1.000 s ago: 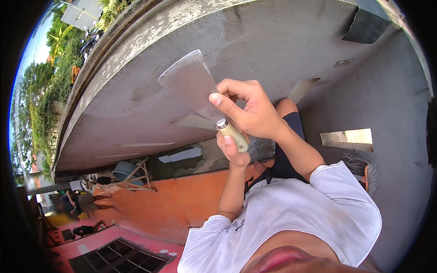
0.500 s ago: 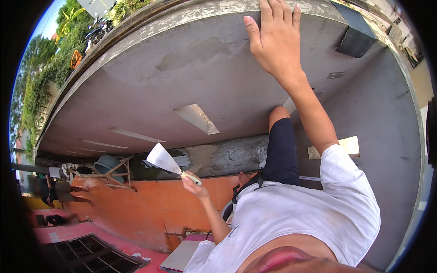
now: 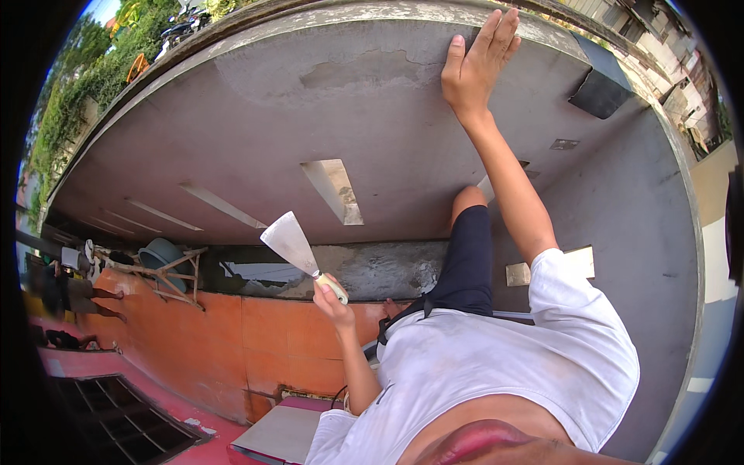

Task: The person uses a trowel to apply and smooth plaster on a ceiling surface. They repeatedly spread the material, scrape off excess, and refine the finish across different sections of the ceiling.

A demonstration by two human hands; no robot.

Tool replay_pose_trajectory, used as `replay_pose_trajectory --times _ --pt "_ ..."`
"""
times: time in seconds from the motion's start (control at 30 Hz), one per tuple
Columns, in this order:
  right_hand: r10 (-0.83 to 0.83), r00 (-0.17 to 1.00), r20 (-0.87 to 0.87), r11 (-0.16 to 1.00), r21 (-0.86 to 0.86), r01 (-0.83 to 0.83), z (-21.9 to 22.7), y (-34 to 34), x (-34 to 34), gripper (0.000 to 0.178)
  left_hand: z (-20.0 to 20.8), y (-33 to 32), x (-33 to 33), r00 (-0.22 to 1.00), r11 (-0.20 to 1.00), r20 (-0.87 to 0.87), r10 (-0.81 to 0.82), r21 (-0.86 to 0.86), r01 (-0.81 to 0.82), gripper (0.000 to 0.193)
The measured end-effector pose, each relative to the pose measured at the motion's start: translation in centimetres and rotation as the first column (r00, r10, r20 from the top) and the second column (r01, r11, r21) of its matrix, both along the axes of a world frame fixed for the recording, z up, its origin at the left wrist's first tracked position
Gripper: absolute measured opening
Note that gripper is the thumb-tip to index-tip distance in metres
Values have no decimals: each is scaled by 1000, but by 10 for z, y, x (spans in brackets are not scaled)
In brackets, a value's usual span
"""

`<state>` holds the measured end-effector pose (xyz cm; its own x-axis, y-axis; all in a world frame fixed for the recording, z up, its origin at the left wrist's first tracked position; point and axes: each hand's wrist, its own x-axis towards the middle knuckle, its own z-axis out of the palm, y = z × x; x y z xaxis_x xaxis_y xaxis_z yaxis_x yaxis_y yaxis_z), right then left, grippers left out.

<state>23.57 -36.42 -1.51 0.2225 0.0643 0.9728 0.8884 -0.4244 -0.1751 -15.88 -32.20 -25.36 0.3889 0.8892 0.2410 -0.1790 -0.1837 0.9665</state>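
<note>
My left hand [image 3: 334, 304] is closed round the pale handle of a putty knife [image 3: 288, 240]. Its wide metal blade points up and to the left, apart from the wall. My right hand [image 3: 478, 68] reaches up to the top of a grey plastered wall [image 3: 256, 139], fingers stretched out and holding nothing. The palm side is turned partly away, so I cannot tell how much of it touches the wall. Just left of that hand, a rough-edged plaster patch [image 3: 360, 71] shows on the wall.
My bent knee [image 3: 469, 200] is close to the wall, beside its slot openings [image 3: 337, 190]. A black box-like piece [image 3: 601, 87] hangs at the top right. Orange tiles [image 3: 271, 333] cover the floor; a wooden stand [image 3: 174, 273] with a basin and another person [image 3: 81, 294] are at left.
My right hand has turned edgewise from lying flat over the wall's top, and its fingers have drawn together. The putty knife's blade has tipped more upright. The whole view has shifted slightly.
</note>
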Motion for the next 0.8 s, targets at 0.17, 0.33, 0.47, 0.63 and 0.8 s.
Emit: replay_pose_trajectory --times 0.17,0.33,0.47,0.63,0.8 --pt "-84 996 1 994 -75 84 -16 22 -9 72 -12 -15 -16 999 996 -35 -28 -81 25 42" --pt "388 918 77 638 -741 -208 -43 33 -42 62 -8 -18 -23 998 997 -63 -29 -76 24 43" --pt "576 817 -14 468 -814 -344 -47 9 -34 57 0 -16 -23 991 996 -118 -68 -60 62 41" --pt "539 827 -160 619 -590 -518 -58 -21 -50 52 2 -7 -21 969 961 -71 -237 -163 223 47" --pt "548 652 -524 695 -148 -703 -113 -77 -103 37 30 -21 18 877 839 34 -480 -274 470 54"
